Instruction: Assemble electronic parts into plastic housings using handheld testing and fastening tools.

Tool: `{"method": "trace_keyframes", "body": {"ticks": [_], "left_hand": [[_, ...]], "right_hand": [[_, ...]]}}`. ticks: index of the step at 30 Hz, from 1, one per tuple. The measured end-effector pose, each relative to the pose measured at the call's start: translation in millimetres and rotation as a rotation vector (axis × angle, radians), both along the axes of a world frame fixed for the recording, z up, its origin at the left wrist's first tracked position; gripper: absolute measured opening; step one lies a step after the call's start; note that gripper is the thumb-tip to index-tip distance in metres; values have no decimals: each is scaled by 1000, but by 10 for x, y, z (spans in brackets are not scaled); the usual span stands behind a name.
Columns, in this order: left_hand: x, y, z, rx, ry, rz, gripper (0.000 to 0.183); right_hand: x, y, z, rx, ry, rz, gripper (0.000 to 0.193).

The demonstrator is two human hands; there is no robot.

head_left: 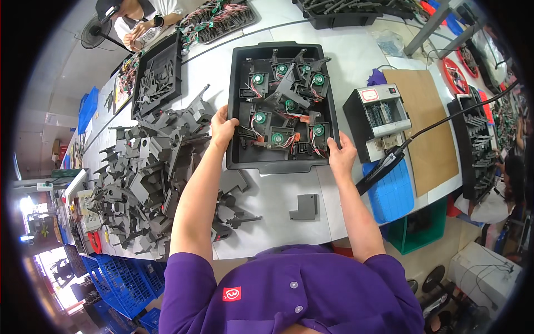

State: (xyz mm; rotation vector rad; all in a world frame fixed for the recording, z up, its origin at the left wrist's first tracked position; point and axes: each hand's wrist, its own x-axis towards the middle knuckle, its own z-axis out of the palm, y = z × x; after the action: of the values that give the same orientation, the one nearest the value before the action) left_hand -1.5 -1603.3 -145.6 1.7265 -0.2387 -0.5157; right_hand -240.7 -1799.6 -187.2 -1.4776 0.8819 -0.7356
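Observation:
Both my hands grip a black plastic tray [283, 166] by its two long sides, over the white table. My left hand [223, 127] has its thumb over the left rim, and its other fingers are partly hidden. On the opposite rim, my right hand [343, 154] is closed near the lower right corner. Inside the tray lie several dark grey plastic housings [278, 136] with round green parts and red and white wires. A small L-shaped grey plastic piece [303, 207] rests on the table between my forearms.
A large heap of grey plastic parts [142, 172] covers the table at left. To the right stand a screw-feeder-like box [380, 111], a black cabled tool [384, 167] and a blue basket [392, 192]. Across the table, a person [142, 28] sits near a black bin [177, 83].

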Motion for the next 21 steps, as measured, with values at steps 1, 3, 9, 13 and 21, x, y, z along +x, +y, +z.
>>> {"method": "trace_keyframes", "body": {"ticks": [1, 3, 9, 13, 21], "left_hand": [[-31, -14, -14, 4, -11, 21, 56], [-69, -57, -84, 1, -30, 16, 57], [-139, -87, -347, -20, -75, 130, 57], [-205, -83, -401, 35, 25, 118, 58], [-298, -89, -320, 195, 9, 61, 62]], "right_hand": [[-7, -27, -34, 8, 9, -4, 33], [9, -90, -99, -22, -27, 23, 33], [26, -213, -65, -280, 230, 60, 30], [32, -238, -21, -363, 322, 93, 30], [-35, -276, -29, -484, 410, 110, 35]]}}
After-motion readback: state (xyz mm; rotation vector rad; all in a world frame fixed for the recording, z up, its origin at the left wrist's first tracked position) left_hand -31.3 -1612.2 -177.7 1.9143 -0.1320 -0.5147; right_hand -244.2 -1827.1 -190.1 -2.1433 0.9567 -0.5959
